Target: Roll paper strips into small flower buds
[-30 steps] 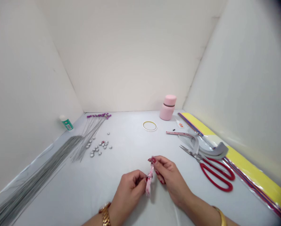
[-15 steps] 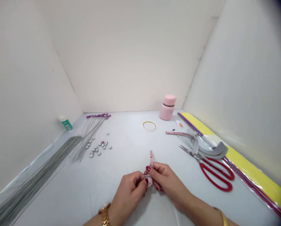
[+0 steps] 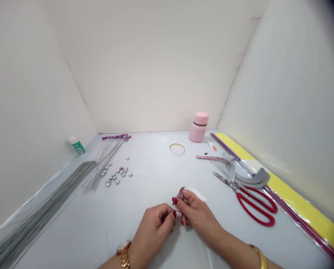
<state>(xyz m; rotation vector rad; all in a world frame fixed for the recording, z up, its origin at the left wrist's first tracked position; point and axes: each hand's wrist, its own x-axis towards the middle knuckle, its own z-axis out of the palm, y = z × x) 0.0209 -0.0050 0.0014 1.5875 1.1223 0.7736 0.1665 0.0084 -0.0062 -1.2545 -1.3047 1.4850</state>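
A pink paper strip [image 3: 180, 195] with red spots is pinched between both hands, low in the middle of the view. My left hand [image 3: 158, 223] grips its small folded end with thumb and forefinger. My right hand [image 3: 197, 215] closes on the strip just above that fold, thumb on top. The strip's upper part bends over to the right, and a pale stretch of it shows behind the right fingers. How the folded part is shaped is mostly hidden by the fingertips.
Scissors [image 3: 256, 209] with red handles lie at right beside loose paper strips [image 3: 213, 158]. Behind stand a tape ring [image 3: 177, 149] and a pink bottle [image 3: 199, 127]. Silver paper stars [image 3: 117, 176], grey wires [image 3: 55, 198] and a green-white tube [image 3: 77, 146] are at left.
The strip's free end, which pointed straight up and away, now curls over to the right behind my right fingers. My left hand has barely moved.
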